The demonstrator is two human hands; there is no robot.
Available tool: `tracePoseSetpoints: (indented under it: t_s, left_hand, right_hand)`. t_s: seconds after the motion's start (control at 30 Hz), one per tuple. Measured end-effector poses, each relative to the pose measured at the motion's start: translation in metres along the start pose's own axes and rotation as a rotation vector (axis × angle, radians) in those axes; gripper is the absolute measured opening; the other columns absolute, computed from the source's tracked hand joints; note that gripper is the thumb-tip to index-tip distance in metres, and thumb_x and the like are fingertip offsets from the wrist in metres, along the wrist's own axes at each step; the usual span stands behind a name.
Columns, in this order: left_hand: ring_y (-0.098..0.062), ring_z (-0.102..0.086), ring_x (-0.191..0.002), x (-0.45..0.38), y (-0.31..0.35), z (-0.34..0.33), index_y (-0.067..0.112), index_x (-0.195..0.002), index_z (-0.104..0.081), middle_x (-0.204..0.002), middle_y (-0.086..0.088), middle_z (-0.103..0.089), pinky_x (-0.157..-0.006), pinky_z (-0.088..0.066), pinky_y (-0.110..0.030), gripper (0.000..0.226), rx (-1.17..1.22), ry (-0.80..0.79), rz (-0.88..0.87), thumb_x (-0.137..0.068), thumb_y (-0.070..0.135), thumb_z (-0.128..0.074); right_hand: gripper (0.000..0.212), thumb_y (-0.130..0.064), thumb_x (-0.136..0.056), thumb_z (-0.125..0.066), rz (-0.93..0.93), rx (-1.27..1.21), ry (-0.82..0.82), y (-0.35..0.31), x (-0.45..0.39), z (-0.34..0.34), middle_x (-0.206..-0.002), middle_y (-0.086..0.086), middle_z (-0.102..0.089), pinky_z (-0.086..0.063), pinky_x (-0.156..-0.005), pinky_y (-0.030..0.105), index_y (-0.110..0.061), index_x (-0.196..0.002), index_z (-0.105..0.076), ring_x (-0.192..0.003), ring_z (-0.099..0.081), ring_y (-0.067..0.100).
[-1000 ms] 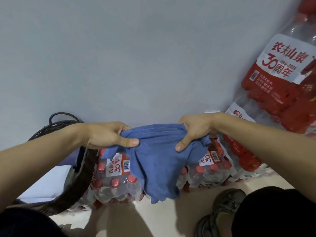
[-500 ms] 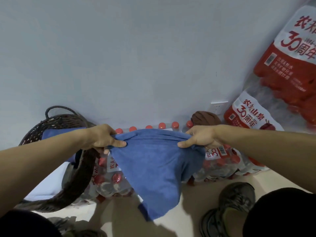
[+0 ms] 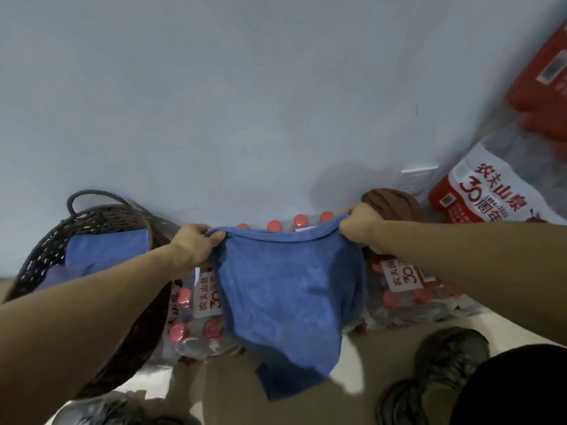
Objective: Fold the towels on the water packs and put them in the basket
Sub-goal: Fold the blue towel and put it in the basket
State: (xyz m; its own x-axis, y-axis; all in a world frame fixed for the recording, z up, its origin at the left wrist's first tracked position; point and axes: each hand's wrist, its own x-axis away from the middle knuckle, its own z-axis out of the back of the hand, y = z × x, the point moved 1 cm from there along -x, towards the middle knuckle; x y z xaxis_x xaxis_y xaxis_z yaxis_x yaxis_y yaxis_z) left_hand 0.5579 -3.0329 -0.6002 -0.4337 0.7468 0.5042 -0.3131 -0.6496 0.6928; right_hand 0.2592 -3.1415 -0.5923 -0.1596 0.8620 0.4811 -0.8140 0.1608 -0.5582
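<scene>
Head view, A: The soft blue terry towel (image 3: 285, 299) hangs spread in front of the shrink-wrapped packs of red-capped water bottles (image 3: 199, 317). The left hand (image 3: 196, 245) pinches one top corner, fingers curled over the hem; the right hand (image 3: 360, 227) grips the other corner in a closed fist.

B: So what changed?

A: A second ago the cloth was bunched between hands held close together. The hands have since drawn apart along the top edge, and the towel now hangs almost flat, with one lower corner trailing towards the pale floor (image 3: 356, 363).

B: Meaning for the job?

A: I judge it opened out and ready for a first fold, most likely laid over the packs. The dark woven wicker basket (image 3: 101, 222) stands just left of the packs and already holds a folded blue cloth (image 3: 107, 246).

B: Anything left after this one?

A: A rolled brown towel (image 3: 395, 204) sits behind the right hand by the wall, seemingly on the packs, unfolded.
</scene>
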Motion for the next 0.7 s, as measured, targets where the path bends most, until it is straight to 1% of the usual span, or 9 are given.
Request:
tracePoseSetpoints:
  t_s: [0.07, 0.13, 0.2, 0.23, 0.3, 0.4, 0.5, 0.57, 0.7]
  left_hand:
    - [-0.042, -0.064, -0.101, -0.011, -0.008, -0.004, -0.003, -0.113, -0.063, -0.111, -0.024, -0.065, -0.087, -0.054, -0.057, 0.035, 0.110, 0.070, 0.060, -0.095, 0.027, -0.062]
    - [-0.041, -0.064, -0.102, -0.017, -0.017, -0.006, -0.006, -0.112, -0.064, -0.109, -0.023, -0.066, -0.089, -0.054, -0.049, 0.040, 0.121, 0.165, 0.077, -0.094, 0.030, -0.063]
    - [-0.037, -0.065, -0.092, -0.021, -0.023, -0.006, -0.005, -0.090, -0.068, -0.090, -0.020, -0.068, -0.077, -0.048, -0.035, 0.040, -0.069, 0.230, -0.014, -0.093, 0.035, -0.064]
    - [-0.036, -0.063, -0.085, -0.022, -0.024, -0.006, -0.001, -0.077, -0.064, -0.077, -0.017, -0.065, -0.071, -0.042, -0.033, 0.041, -0.164, 0.251, -0.064, -0.092, 0.038, -0.064]
    - [-0.034, -0.058, -0.079, -0.025, -0.022, -0.002, 0.009, -0.066, -0.053, -0.069, -0.011, -0.057, -0.069, -0.036, -0.031, 0.042, -0.259, 0.299, -0.106, -0.091, 0.042, -0.064]
    - [-0.039, -0.060, -0.089, -0.035, -0.020, 0.000, 0.008, -0.076, -0.055, -0.082, -0.017, -0.061, -0.071, -0.037, -0.032, 0.037, -0.302, 0.365, -0.138, -0.092, 0.041, -0.063]
    - [-0.041, -0.060, -0.093, -0.040, -0.018, 0.002, 0.009, -0.082, -0.056, -0.096, -0.024, -0.066, -0.072, -0.041, -0.035, 0.032, -0.331, 0.392, -0.178, -0.094, 0.038, -0.061]
    - [-0.042, -0.060, -0.096, -0.044, -0.017, 0.004, 0.007, -0.086, -0.057, -0.101, -0.026, -0.066, -0.077, -0.045, -0.039, 0.032, -0.316, 0.417, -0.177, -0.095, 0.037, -0.058]
    - [-0.042, -0.058, -0.106, -0.043, -0.012, 0.002, 0.006, -0.109, -0.056, -0.114, -0.024, -0.063, -0.086, -0.048, -0.044, 0.038, -0.310, 0.387, -0.123, -0.093, 0.040, -0.060]
  right_hand:
    - [0.017, -0.003, -0.090, -0.054, 0.005, -0.069, 0.083, -0.005, -0.010, -0.002, -0.094, 0.009, -0.061, -0.046, -0.082, 0.030, -0.014, -0.078, -0.059, -0.094, -0.057, 0.027]
    - [0.023, 0.003, -0.089, -0.051, 0.028, -0.125, 0.094, -0.010, -0.018, -0.003, -0.098, 0.008, -0.058, -0.048, -0.072, 0.020, -0.011, -0.101, -0.063, -0.094, -0.056, 0.029]
    - [0.034, 0.007, -0.090, -0.044, 0.027, -0.152, 0.067, -0.014, -0.020, -0.003, -0.082, 0.005, -0.049, -0.040, -0.048, 0.010, -0.013, -0.110, -0.061, -0.072, -0.049, 0.025]
    - [0.036, 0.009, -0.089, -0.040, 0.023, -0.149, 0.059, -0.014, -0.021, -0.004, -0.078, 0.004, -0.047, -0.040, -0.046, 0.012, -0.015, -0.106, -0.061, -0.068, -0.046, 0.023]
    - [0.038, 0.012, -0.089, -0.036, -0.001, -0.169, 0.037, -0.015, -0.023, -0.008, -0.087, 0.011, -0.057, -0.048, -0.063, 0.023, -0.012, -0.092, -0.065, -0.078, -0.051, 0.028]
    - [0.042, 0.011, -0.092, -0.034, -0.170, -0.446, 0.079, -0.017, -0.027, -0.018, -0.102, 0.019, -0.059, -0.048, -0.082, 0.032, 0.004, -0.075, -0.071, -0.083, -0.051, 0.030]
    - [0.045, 0.009, -0.091, -0.044, -0.271, -0.592, 0.116, -0.013, -0.032, -0.023, -0.119, 0.020, -0.056, -0.049, -0.091, 0.034, -0.004, -0.056, -0.069, -0.086, -0.050, 0.030]
    - [0.024, 0.005, -0.090, -0.048, -0.197, -0.360, 0.083, -0.011, -0.030, -0.023, -0.125, 0.014, -0.054, -0.049, -0.094, 0.032, -0.005, -0.089, -0.069, -0.097, -0.050, 0.026]
    - [0.038, -0.004, -0.089, -0.053, -0.003, 0.161, -0.020, -0.012, -0.021, -0.021, -0.136, 0.014, -0.045, -0.048, -0.087, 0.026, -0.016, -0.125, -0.053, -0.112, -0.055, 0.031]
